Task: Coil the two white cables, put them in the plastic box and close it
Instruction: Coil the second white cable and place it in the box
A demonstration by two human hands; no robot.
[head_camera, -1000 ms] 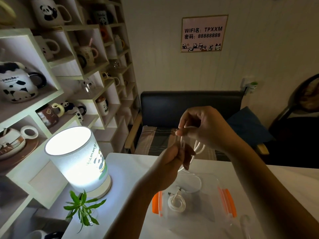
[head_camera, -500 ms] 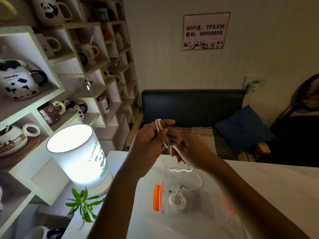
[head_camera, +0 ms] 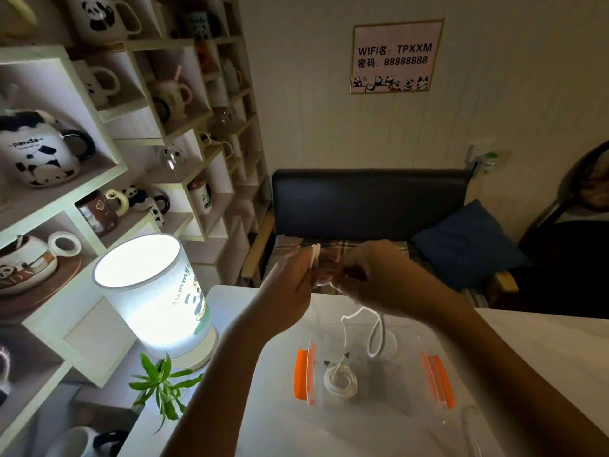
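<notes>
A clear plastic box (head_camera: 408,413) with orange side clips (head_camera: 301,374) stands open on the white table. One white cable (head_camera: 339,382) lies coiled inside it. Above the box, my left hand (head_camera: 290,285) pinches a few loops of the second white cable (head_camera: 315,255). My right hand (head_camera: 379,278) grips the same cable just beside the left hand. The cable's loose tail (head_camera: 374,331) hangs in a loop from my right hand down toward the box. The box lid is not clearly seen.
A lit cylindrical lamp (head_camera: 155,291) stands at the table's left, with a small green plant (head_camera: 164,384) in front of it. Shelves of panda mugs (head_camera: 36,156) line the left wall. A dark bench (head_camera: 369,202) with a blue cushion (head_camera: 468,242) sits behind the table.
Both hands have worked the second cable into loops on the left fingers. The right hand shifted rightward and the hanging tail has grown shorter above the box.
</notes>
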